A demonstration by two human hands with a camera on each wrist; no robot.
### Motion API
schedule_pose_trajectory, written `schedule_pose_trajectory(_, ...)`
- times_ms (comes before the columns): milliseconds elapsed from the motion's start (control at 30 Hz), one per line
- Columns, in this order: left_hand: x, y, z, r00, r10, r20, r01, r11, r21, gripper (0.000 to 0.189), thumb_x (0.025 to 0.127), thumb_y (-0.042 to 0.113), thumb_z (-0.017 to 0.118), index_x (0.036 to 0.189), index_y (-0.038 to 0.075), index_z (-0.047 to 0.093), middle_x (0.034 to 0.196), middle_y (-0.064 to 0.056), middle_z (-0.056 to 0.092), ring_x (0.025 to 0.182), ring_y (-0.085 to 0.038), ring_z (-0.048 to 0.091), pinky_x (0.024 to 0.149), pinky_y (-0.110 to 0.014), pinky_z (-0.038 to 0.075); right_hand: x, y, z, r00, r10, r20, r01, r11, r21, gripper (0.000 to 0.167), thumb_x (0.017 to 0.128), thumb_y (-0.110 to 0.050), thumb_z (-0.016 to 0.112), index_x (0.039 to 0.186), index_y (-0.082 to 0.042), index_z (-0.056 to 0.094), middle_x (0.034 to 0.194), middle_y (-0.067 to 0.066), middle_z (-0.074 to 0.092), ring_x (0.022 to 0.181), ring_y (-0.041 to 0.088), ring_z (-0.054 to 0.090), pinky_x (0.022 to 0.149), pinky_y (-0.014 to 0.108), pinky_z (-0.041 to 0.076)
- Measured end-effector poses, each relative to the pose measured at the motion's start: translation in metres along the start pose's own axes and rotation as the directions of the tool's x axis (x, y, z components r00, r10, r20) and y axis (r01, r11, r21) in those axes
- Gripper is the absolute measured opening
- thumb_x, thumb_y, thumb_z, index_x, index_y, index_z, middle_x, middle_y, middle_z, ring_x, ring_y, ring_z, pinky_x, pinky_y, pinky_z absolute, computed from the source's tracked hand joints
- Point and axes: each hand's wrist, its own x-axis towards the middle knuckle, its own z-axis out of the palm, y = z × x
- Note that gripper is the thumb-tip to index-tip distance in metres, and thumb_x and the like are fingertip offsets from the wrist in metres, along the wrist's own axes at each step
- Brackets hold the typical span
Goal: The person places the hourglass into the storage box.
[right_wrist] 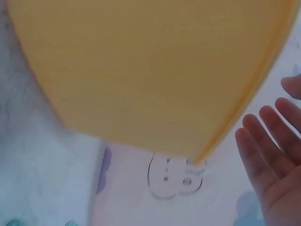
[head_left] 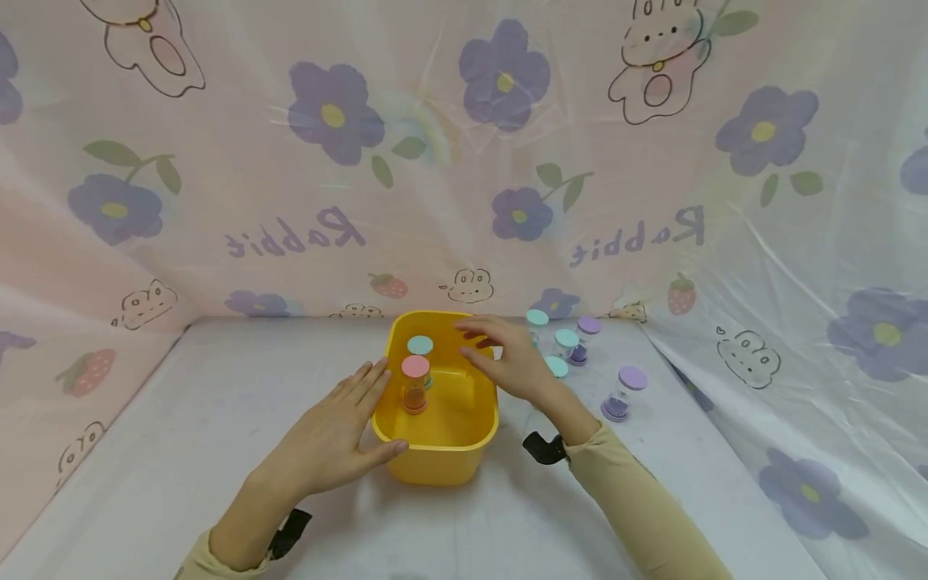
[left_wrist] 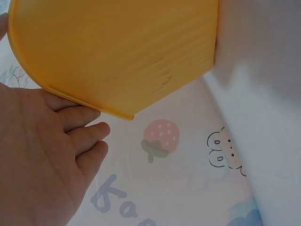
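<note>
Rabbit-print curtain (head_left: 428, 209) behind, white table (head_left: 275, 354) below: the yellow bin (head_left: 435, 467) sits centre, two sand timers (head_left: 416, 368) inside! Left hand (head_left: 326, 435) lies straight-fingered against it, ungripping; right hand (head_left: 513, 357) hovers empty opposite.

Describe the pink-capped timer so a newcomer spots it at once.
Find the yellow bin on the white table. Inside, near its left side, is the pink-capped timer. Its pink cap sets it apart from the blue-capped timer just behind.
</note>
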Motion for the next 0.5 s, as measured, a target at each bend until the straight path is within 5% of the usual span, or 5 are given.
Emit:
schedule_pose_trajectory(200, -0.001, 0.000, 0.001, 1.000, 0.004, -0.004, -0.004, 1.000, 0.001, 0.104, 0.096, 0.076, 0.049, 0.164, 0.001, 0.026, 0.172, -0.012, 0.019, 0.158, -0.035, 0.022, 0.127, -0.053, 0.023, -0.019, 0.013, -0.016, 0.990, 0.037, -0.135, -0.038, 0.999, 0.000, 0.034, 0.096, -0.001, 0.073, 0.130, -0.002, 0.071, 0.129, 0.014, 0.070, 0.109, 0.032, 0.071, 0.087, 0.041, 0.064)
schedule_pose_trajectory(500, 0.000, 0.000, 0.001, 1.000, 0.004, -0.001, -0.004, 1.000, -0.004, 0.103, 0.096, 0.075, 0.050, 0.163, 0.001, 0.027, 0.172, -0.012, 0.019, 0.158, -0.034, 0.021, 0.127, -0.053, 0.023, -0.048, 0.035, -0.039, 0.963, 0.135, -0.233, -0.150, 0.987, -0.050, 0.033, 0.096, -0.003, 0.073, 0.130, -0.002, 0.071, 0.129, 0.014, 0.071, 0.113, 0.033, 0.068, 0.095, 0.050, 0.060)
